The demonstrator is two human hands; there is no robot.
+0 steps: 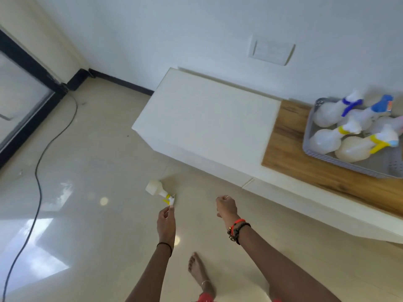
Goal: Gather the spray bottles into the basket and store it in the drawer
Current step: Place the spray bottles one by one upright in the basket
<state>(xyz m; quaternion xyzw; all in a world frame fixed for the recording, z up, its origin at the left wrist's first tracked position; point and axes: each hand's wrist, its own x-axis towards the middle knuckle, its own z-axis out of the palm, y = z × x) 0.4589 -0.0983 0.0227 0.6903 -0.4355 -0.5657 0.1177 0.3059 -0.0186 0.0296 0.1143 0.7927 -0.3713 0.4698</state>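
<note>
One spray bottle (160, 191) lies on its side on the floor (91, 171), just in front of the white cabinet (207, 114). It looks like thin translucent plastic and near empty, so probably light, fairly stiff, a bit slick on the round body. Best hold looks like the neck under the yellow trigger head, not the nozzle tip.

The left hand (166, 221) reaches down to it, fingers (171, 209) pinched at or touching the white nozzle end; a firm hold is not clear. The right hand (226, 207) hangs beside it, nearer the cabinet, fingers loosely curled, holding nothing.

The grey basket (327, 159) sits on the wood-topped bench (290, 153) joined to the cabinet's far side, already holding several bottles lying down.

A black cable (39, 171) runs across the floor, well away from the cabinet. A bare foot (197, 271) stands near the bottle. Nothing blocks the pick; the drawer front under the bench top looks shut.
</note>
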